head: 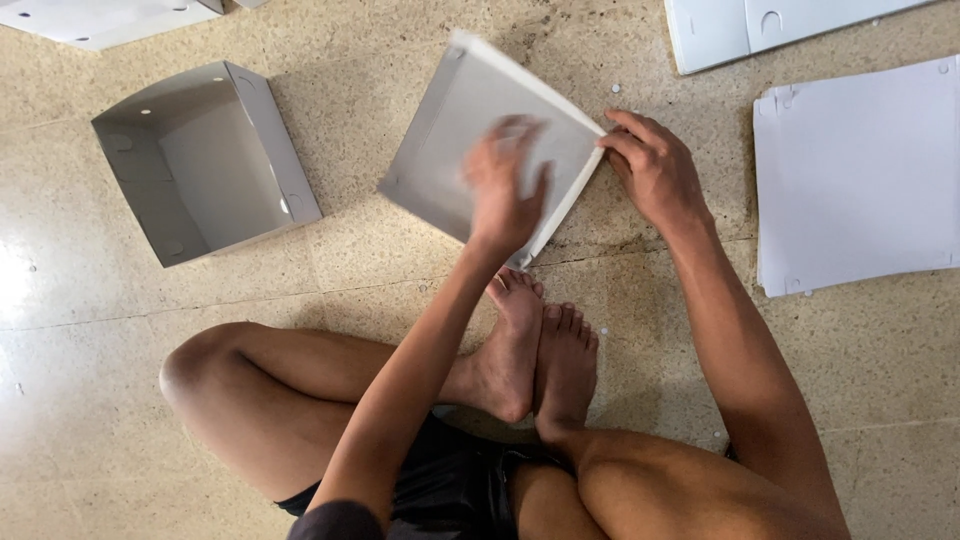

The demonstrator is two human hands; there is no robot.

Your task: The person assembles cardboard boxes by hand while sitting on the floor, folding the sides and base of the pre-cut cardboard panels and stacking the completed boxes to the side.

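- Grey card makes up the half-folded box [470, 130] lying on the floor [380, 290] just beyond the person's bare feet [535, 360], tilted, with a white edge along its right side.
- Left hand [505, 185] is blurred and lies over the inside of the half-folded box; its fingers [520, 130] are spread and pressed flat on the card, not clenched.
- Right hand [650, 165] is at the box's right corner, its fingers [615, 145] pinching the white edge there.
- Left of it, well apart, stands a finished grey box [205, 160], open side up.
- On the right lies a stack of flat white sheets [860, 180]; more flat white card [730, 30] lies at the far right edge.
- Another white piece [90, 20] shows at the far left corner.
- Small white punched dots [615, 88] are scattered on the speckled floor near the box and the feet.
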